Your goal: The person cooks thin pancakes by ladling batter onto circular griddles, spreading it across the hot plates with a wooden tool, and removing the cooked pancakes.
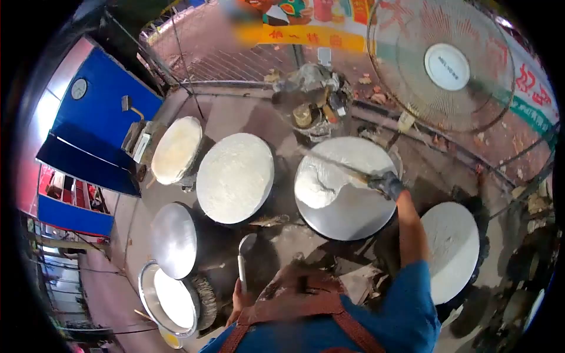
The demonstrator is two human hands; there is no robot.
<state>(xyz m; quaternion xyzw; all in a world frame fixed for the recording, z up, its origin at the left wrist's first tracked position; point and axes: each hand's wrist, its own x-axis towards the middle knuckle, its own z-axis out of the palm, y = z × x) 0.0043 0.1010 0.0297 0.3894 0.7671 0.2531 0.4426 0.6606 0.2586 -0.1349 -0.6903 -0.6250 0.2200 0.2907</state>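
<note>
My right hand (388, 186), in a dark glove, grips a long, thin batter spreader (338, 163) that reaches across the round griddle (347, 223). White batter (360, 154) coats the far part of that griddle, with a thicker pool at its left; the near part is bare metal. My left hand (238, 299), partly hidden low in the view, is closed round the pale handle of a ladle (247, 244) pointing up, away from the griddles. Left of the spreader, another griddle (235, 177) carries a full white layer.
At the far left is a browned pancake (176, 150). Nearer stands a bare griddle (175, 241) beside a metal basin (145, 287) of white batter. A batter-coated griddle (452, 253) is at right. Behind are a plastic-lined bin (315, 82) and a large fan (447, 66).
</note>
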